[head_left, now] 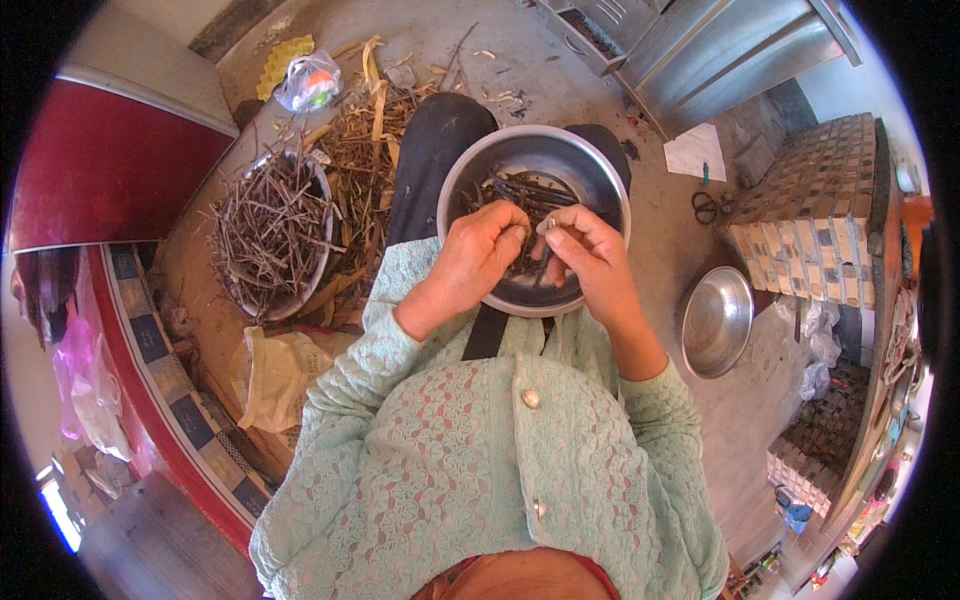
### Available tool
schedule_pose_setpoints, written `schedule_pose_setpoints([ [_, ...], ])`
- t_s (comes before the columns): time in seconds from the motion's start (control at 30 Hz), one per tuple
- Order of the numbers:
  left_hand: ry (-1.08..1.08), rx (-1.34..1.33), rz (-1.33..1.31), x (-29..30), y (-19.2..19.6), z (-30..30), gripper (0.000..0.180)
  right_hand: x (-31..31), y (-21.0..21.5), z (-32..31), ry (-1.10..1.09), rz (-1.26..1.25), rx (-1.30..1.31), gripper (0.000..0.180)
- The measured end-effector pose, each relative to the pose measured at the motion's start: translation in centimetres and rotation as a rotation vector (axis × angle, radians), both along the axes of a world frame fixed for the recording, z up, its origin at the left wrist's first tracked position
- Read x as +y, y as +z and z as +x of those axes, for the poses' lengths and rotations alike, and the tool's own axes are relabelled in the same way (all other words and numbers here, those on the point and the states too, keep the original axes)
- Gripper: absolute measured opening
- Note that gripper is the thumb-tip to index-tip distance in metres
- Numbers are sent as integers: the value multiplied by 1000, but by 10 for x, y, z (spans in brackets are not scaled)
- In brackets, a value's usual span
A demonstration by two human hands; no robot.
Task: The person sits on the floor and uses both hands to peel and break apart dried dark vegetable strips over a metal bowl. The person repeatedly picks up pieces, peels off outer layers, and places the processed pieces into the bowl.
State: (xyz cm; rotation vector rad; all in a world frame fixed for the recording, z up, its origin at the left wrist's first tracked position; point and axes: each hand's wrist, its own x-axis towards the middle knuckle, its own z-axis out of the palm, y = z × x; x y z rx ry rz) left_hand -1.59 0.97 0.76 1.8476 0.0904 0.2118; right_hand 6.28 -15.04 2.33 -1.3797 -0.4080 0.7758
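A steel bowl rests on my lap between my knees, with dark, thin, dry stick-like pieces lying in it. Over the bowl, my left hand is closed, thumb against the curled fingers. Close to its right, my right hand pinches with thumb and forefinger. A tiny pale bit shows at that pinch, too small to name. The fingertips of both hands nearly meet, and they hide part of the bowl's contents. What the left fingers hold, if anything, is hidden.
At my left stands a basin heaped with brown dry sticks, beside scattered stalks and husks. A pale sack lies nearer. On the right are a shallow metal basin, scissors, a white paper and a tiled brick block.
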Motion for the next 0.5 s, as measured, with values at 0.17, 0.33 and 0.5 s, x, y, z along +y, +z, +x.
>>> schedule_pose_setpoints([
  [0.17,-19,-29,60,1,10,0,14,2,4,0,-73,54,92,14],
  [0.33,-41,-77,-6,-6,12,1,14,2,-1,0,-99,92,105,15],
  [0.5,-22,-27,-1,-10,8,0,14,3,0,0,-116,94,145,16],
])
